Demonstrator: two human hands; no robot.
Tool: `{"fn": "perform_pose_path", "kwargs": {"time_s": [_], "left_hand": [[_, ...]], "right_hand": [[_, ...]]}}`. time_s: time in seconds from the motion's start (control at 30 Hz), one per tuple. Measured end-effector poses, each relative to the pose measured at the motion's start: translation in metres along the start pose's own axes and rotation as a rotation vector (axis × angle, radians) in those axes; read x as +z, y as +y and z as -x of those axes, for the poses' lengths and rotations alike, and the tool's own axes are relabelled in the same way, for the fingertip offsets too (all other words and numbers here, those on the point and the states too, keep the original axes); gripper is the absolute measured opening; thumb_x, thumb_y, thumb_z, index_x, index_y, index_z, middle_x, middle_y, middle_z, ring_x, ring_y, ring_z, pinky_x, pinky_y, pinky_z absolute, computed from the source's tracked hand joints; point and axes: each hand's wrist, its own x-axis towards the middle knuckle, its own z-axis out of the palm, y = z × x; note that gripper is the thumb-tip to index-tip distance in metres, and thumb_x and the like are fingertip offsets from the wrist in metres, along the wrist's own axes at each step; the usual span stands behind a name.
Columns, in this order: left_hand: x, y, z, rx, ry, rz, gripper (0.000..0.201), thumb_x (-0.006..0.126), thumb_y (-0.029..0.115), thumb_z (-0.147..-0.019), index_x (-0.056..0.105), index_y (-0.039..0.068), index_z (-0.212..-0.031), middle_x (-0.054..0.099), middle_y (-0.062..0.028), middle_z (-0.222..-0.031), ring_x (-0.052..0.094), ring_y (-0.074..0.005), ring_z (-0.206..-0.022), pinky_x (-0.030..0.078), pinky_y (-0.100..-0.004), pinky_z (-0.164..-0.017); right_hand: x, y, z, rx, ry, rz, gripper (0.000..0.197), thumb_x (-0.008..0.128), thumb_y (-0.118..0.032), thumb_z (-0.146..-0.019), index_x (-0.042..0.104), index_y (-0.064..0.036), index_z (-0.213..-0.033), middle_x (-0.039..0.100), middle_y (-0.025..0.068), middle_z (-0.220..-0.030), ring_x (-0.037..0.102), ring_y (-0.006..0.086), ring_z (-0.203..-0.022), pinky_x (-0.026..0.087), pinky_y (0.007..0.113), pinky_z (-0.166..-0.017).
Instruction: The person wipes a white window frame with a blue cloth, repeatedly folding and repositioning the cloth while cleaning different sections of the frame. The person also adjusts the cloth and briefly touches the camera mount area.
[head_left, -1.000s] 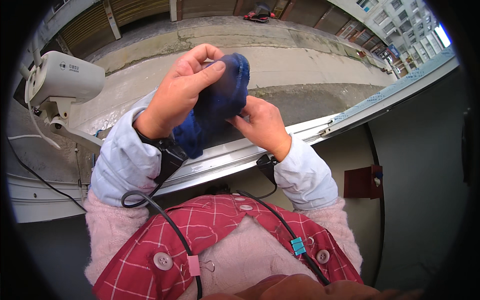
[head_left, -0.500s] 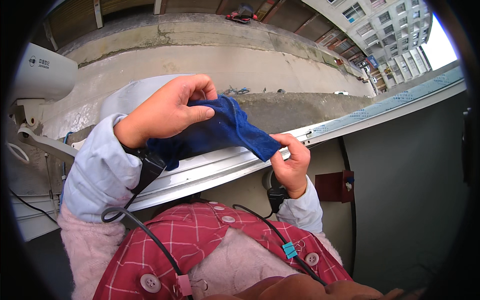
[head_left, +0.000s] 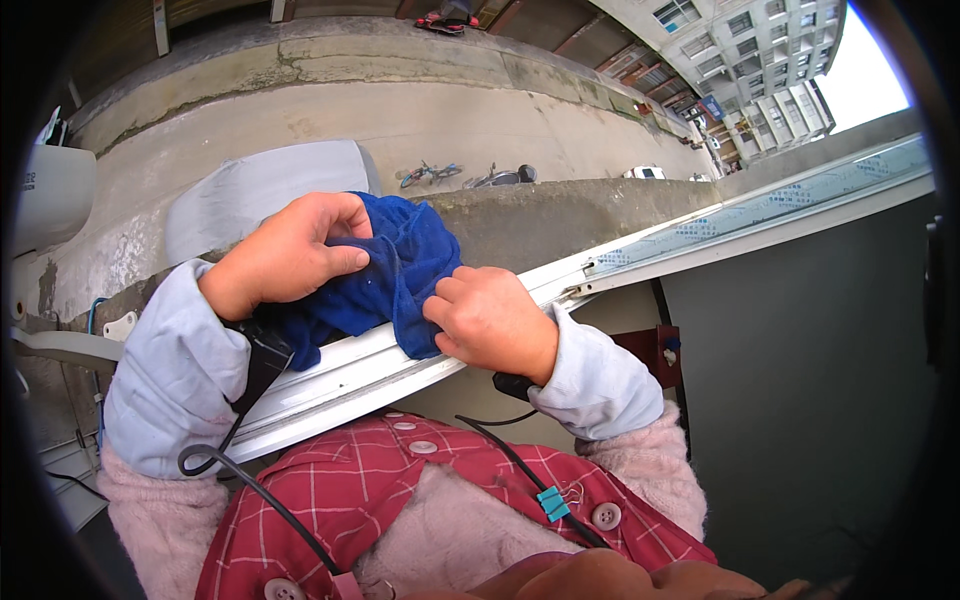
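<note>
A dark blue cloth (head_left: 395, 250) hangs bunched between my hands, over the white window frame's sill track (head_left: 340, 380). My left hand (head_left: 300, 245) pinches its upper left part between thumb and fingers. At the cloth's right edge, my right hand (head_left: 490, 322) is closed on the fabric, the fingertips partly hidden by the hand itself. The cloth's lower folds hang down to the white track; whether they press on it I cannot tell.
A grey covered vehicle (head_left: 270, 185) and bicycles (head_left: 432, 174) are down in the street beyond the ledge (head_left: 560, 215). A white outdoor unit (head_left: 60, 195) is at left. The window rail (head_left: 760, 205), partly covered in printed film, runs right. Black cables (head_left: 270, 490) cross my chest.
My right hand has moved left toward my left hand, and the cloth has gone from stretched out to bunched between them. The view has shifted slightly.
</note>
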Motion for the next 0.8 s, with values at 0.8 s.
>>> {"fn": "perform_pose_path", "kwargs": {"time_s": [0.8], "left_hand": [[0.006, -0.034, -0.033, -0.080, 0.070, 0.028, 0.010, 0.071, 0.004, -0.082, 0.063, 0.002, -0.088, 0.063, -0.0013, -0.077, 0.056, -0.0085, -0.075, 0.046, -0.0268, -0.066]], "right_hand": [[0.022, 0.005, -0.052, -0.317, -0.251, -0.164, 0.018, 0.071, -0.022, -0.062, 0.066, -0.0050, -0.065, 0.064, 0.0123, -0.061, 0.065, 0.0324, -0.057, 0.051, 0.043, -0.052]]}}
